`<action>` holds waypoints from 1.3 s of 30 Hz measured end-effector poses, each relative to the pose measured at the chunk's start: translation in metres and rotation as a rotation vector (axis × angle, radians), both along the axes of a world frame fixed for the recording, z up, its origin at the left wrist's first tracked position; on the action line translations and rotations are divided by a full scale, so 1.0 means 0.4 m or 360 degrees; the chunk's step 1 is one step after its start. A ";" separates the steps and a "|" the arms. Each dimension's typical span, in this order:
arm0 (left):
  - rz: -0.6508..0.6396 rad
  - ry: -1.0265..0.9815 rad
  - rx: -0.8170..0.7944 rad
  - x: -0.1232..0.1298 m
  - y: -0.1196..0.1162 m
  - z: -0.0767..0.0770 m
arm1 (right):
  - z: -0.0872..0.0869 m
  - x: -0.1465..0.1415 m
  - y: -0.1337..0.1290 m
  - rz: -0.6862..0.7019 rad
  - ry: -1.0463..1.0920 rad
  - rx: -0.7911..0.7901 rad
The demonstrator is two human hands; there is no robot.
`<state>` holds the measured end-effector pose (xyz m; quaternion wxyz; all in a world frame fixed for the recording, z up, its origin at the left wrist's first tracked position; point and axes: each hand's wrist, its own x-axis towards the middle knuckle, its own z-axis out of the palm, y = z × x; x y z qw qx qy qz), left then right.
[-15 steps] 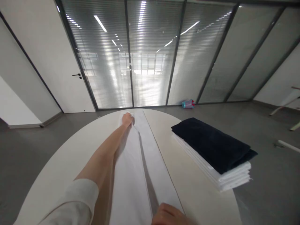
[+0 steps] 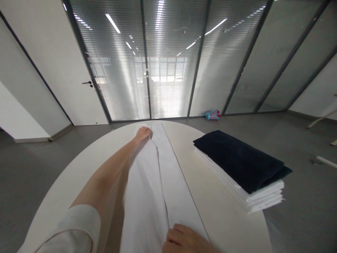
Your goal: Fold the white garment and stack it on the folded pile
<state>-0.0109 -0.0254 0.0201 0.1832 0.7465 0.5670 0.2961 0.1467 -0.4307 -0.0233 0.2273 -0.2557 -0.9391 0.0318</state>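
A long white cloth (image 2: 147, 189) lies folded lengthwise across the table, its layers meeting along a seam near the middle. At the far end, my left hand (image 2: 143, 133) has its fingers closed on the cloth's edge. Close to me, my right hand (image 2: 184, 240) is closed at the near part of the cloth, its fingers curled along the same fold. The gap between the layers is narrow, and the cloth's near end runs out of view.
The round white table (image 2: 86, 165) holds a dark navy folded cloth (image 2: 239, 158) on a stack of folded white cloths (image 2: 260, 202) at the right. Beyond it are a blue and pink basket (image 2: 212, 115) on the floor, a glass partition and a door (image 2: 79, 63).
My right hand has shifted slightly left with the cloth edge, narrowing the shaded gap between the layers. My left hand stays at the far end.
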 end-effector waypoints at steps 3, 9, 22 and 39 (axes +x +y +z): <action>-0.0266 -0.0052 0.0086 -0.006 -0.097 0.017 | 0.026 0.012 -0.006 0.0018 -0.0045 -0.0115; -0.1197 0.0217 0.0207 -0.081 -0.437 0.048 | 0.098 0.030 -0.016 0.0116 -0.0090 -0.0294; -0.1529 0.0661 0.0241 -0.194 -0.792 -0.003 | 0.112 0.016 -0.019 0.0051 0.0140 -0.0710; -0.0910 0.0734 0.0232 -0.085 -0.571 0.019 | 0.123 0.019 -0.018 0.0013 0.0428 -0.1171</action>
